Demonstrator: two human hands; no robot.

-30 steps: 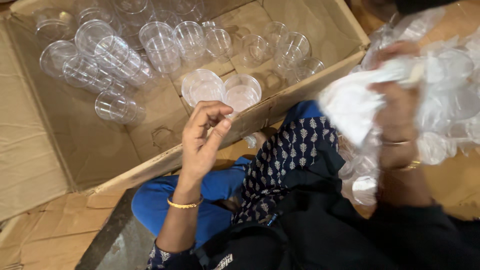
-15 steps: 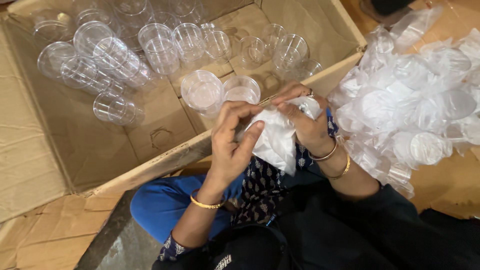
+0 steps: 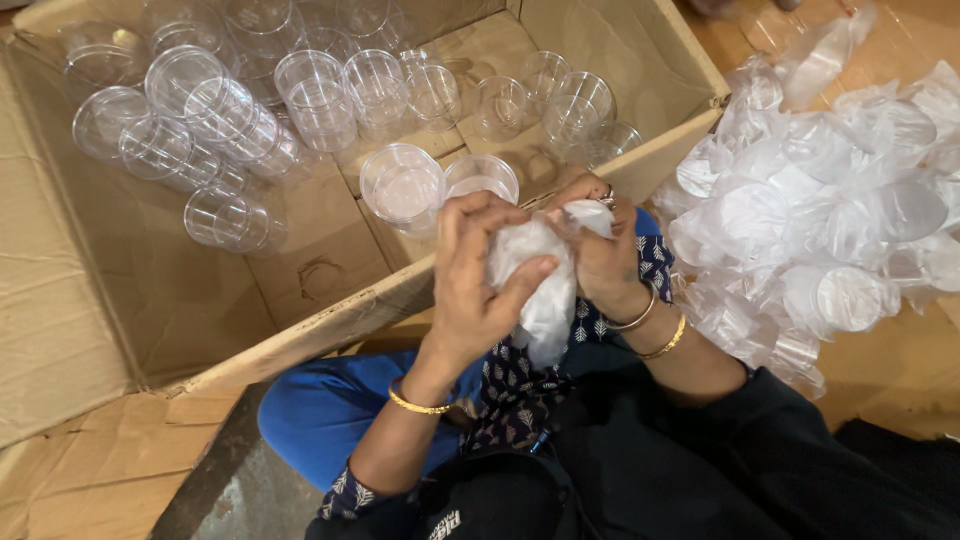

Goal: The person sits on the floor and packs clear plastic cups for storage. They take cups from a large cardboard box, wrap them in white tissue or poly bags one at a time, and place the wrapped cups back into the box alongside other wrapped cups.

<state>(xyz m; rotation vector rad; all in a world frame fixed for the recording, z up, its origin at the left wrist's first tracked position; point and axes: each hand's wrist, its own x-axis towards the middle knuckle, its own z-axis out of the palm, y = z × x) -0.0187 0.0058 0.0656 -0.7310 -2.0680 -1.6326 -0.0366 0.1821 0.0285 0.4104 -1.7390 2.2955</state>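
Both hands had come closer together than a moment before. My left hand [image 3: 478, 275] and right hand [image 3: 600, 255] gripped the white plastic wrap [image 3: 540, 285] over my lap, fingers pinched tight. I think it was light, soft and slippery, best grabbed at its edge.

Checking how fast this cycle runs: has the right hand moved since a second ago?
Yes. The right hand came in from the wrapped pile toward the box's near edge.
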